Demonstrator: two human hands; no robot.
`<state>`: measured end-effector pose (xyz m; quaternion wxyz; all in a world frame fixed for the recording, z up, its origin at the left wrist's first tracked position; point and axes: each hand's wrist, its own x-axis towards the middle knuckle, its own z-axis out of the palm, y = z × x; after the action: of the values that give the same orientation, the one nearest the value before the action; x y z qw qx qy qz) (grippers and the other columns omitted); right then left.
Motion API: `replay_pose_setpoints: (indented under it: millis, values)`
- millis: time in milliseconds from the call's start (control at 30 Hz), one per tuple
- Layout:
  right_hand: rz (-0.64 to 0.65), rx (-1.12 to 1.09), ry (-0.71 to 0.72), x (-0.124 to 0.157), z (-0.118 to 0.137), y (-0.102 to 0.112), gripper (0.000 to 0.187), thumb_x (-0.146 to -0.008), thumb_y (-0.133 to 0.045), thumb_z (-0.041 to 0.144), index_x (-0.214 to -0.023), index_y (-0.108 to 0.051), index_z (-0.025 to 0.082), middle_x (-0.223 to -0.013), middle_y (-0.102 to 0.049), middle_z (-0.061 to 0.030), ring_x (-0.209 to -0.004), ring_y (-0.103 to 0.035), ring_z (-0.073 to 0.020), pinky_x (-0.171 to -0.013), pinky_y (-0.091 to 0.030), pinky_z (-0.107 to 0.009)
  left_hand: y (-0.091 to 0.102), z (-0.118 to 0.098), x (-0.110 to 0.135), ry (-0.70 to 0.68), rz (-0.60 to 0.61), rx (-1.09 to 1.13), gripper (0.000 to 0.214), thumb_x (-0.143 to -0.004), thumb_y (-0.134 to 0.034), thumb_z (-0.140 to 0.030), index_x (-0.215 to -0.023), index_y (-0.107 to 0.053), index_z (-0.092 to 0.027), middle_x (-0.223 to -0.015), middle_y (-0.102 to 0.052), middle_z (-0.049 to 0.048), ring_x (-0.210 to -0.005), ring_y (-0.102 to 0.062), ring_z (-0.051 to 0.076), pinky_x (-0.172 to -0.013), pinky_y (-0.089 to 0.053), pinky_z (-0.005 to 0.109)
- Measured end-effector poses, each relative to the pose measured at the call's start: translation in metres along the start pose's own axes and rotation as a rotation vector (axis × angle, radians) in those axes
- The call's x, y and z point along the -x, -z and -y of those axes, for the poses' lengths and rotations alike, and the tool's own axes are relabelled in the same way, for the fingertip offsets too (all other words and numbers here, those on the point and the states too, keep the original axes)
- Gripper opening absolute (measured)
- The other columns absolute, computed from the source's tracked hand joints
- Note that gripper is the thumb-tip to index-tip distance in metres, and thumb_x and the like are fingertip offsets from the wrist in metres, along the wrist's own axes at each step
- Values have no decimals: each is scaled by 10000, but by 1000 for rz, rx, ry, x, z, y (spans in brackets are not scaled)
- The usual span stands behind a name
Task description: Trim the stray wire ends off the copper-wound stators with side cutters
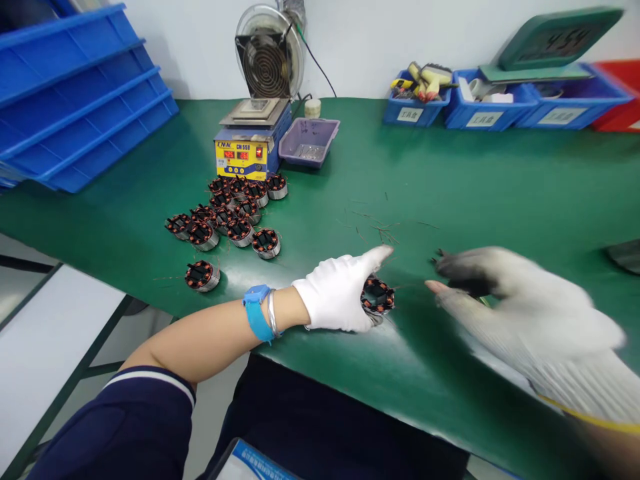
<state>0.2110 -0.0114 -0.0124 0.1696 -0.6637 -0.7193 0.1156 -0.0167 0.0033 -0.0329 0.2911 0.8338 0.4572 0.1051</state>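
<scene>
On the green table, clasping a wire coil with left hand; holding right hand apart, blurred, cannot tell its grip; with other coils near blue machine.

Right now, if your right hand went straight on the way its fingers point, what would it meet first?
The right hand would probably meet the coil at the left hand, perhaps brushing its thin wire first. Blur and a single view leave depth unclear.
</scene>
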Motion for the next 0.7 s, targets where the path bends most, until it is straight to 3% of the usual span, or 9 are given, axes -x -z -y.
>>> replay_pose_setpoints:
  millis: [33,67,133,200,267,333,467,700]
  values:
    - [-76,-62,53,7,5,-2,572,-705,-606,689,-1062,-711,255,-1101,-717,-116,-682,-665,-254,-551,-531,-395,-1,0,1,2,-14,-25,988,-726,-747,-345,-1590,-276,-260,-1203,-676,97,-1079,-684,336,-902,-570,418]
    - [-72,-99,92,13,11,-5,758,-660,-652,714,-1257,-658,247,-1153,-704,-128,-703,-675,-264,-558,-541,-395,-1,0,1,4,-24,-43,972,-737,-748,-355,-1587,-285,-264,-1193,-677,94,-1074,-685,331,-901,-571,415]
    - [67,-59,120,21,20,-16,1030,-590,-731,691,-1482,-511,225,-1102,-722,-125,-709,-687,-292,-504,-511,-376,-1,0,2,11,-26,-60,971,-746,-756,-390,-1586,-285,-261,-1207,-672,93,-1093,-679,327,-919,-569,416]
    - [203,50,94,22,24,-27,892,-660,-702,639,-1447,-570,240,-1017,-749,-105,-750,-709,-324,-480,-468,-350,-1,1,1,21,-9,-62,996,-745,-765,-439,-1591,-274,-248,-1219,-670,96,-1105,-675,330,-929,-571,427]
    - [282,77,50,18,24,-34,577,-800,-577,593,-1261,-705,270,-1007,-764,-89,-830,-725,-333,-527,-481,-344,0,1,1,31,-9,-54,998,-747,-765,-465,-1589,-281,-237,-1212,-675,95,-1095,-679,330,-920,-577,431]
    - [347,53,7,14,21,-35,441,-884,-472,550,-1102,-759,296,-971,-774,-60,-856,-730,-314,-582,-506,-347,1,2,1,34,-29,-41,958,-754,-755,-452,-1577,-316,-230,-1211,-680,93,-1087,-683,325,-914,-581,427]
    - [389,71,-18,13,16,-34,433,-867,-499,553,-1097,-764,300,-939,-776,-49,-840,-729,-307,-593,-507,-345,0,6,0,7,-42,-10,939,-724,-777,-428,-1547,-379,-213,-1272,-668,94,-1130,-669,318,-946,-579,416]
    - [332,97,218,12,5,-43,426,-919,-423,476,-1057,-776,282,-912,-779,-61,-749,-713,-287,-566,-470,-339,-2,6,1,0,-53,-32,770,-706,-803,-392,-1410,-554,-204,-1265,-664,101,-1159,-646,332,-995,-563,469]
